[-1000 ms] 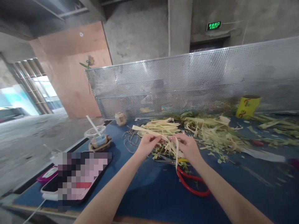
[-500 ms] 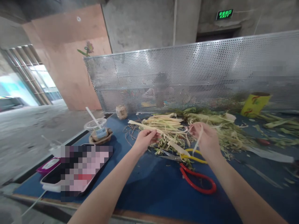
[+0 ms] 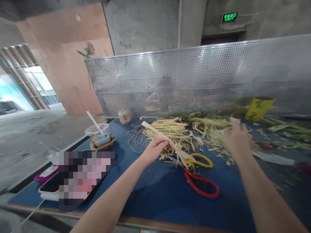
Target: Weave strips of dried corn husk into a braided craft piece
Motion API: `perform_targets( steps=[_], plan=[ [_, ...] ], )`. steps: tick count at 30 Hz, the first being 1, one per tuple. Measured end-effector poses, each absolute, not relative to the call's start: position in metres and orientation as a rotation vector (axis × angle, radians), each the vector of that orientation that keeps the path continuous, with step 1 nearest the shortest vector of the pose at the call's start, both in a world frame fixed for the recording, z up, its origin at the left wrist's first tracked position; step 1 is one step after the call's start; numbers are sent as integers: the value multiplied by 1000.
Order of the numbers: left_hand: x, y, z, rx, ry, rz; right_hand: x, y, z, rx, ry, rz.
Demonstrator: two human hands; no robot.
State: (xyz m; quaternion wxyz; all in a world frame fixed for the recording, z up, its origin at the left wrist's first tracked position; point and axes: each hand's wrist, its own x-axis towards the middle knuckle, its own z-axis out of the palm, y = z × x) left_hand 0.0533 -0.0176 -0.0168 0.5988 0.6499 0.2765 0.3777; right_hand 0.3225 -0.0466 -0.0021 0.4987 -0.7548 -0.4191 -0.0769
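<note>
My left hand pinches a pale dried corn husk strip, long and flat, with loose shreds at its lower right end. That end hangs over scissors with one yellow and one red handle, lying on the table. Behind the left hand lies a bundle of pale husk strips on small green scraps. At the right, my right hand is over the edge of a heap of greenish husks. Motion smears its fingers, so I cannot make out whether anything is in them.
A phone-like device, partly pixelated, lies at the left by a purple item. Behind it stands a plastic cup with a straw. Thin twine lies mid-table. A yellow roll stands before the perforated metal screen.
My right hand has moved away from the strip, rightward to the husk heap. My left hand keeps hold of the strip, which now tilts more steeply down to the right.
</note>
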Motion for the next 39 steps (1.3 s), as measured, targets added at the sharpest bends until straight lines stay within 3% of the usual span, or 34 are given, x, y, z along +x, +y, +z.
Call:
perform_targets(
  steps=[6,12,19,24,31,39],
  plan=[
    [55,-26,-18,1821,707,849,242,-49,-6,-1307,-1722,407],
    [61,-44,-14,2125,820,744,223,-58,-10,-1191,-1766,600],
    [61,-56,-10,2213,574,623,227,-57,-13,-1015,-1634,942],
    [56,-53,-8,2198,570,624,229,-60,-10,-1036,-1649,945],
    [58,-46,-13,2067,951,1175,221,-65,-14,-1107,-1783,848],
    [60,-39,-16,1933,940,1274,219,-64,-16,-1164,-1748,841]
  ],
)
